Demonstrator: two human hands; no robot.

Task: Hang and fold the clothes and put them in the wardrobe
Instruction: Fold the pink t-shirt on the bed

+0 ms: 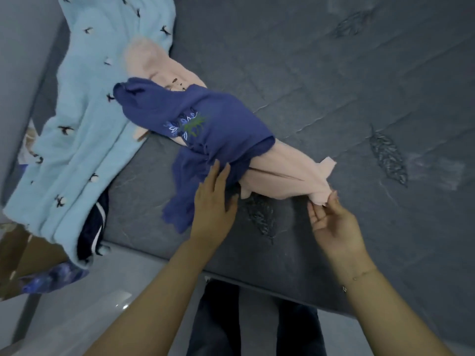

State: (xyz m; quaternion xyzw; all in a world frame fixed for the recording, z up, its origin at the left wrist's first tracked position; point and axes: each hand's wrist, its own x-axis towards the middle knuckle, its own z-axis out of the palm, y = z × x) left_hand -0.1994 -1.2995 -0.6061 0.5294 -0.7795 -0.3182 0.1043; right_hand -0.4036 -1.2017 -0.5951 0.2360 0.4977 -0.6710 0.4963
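A dark grey bed (334,98) held a heap of soft, light clothes: a pale blue garment (84,119) at the left, and near the front edge a navy top (213,124) tangled over a pink garment (285,170). Both looked limp and best taken by a hem or corner. The left hand (213,204) lay with straight fingers on the navy top, while the right hand (331,222) pinched the pink garment's end between thumb and fingertips.

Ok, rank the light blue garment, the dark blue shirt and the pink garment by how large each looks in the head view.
1. light blue garment, clearly the largest spread.
2. and 3. dark blue shirt and pink garment: unsure. The shirt lies over the pink one, hiding its middle, so their visible areas look similar.
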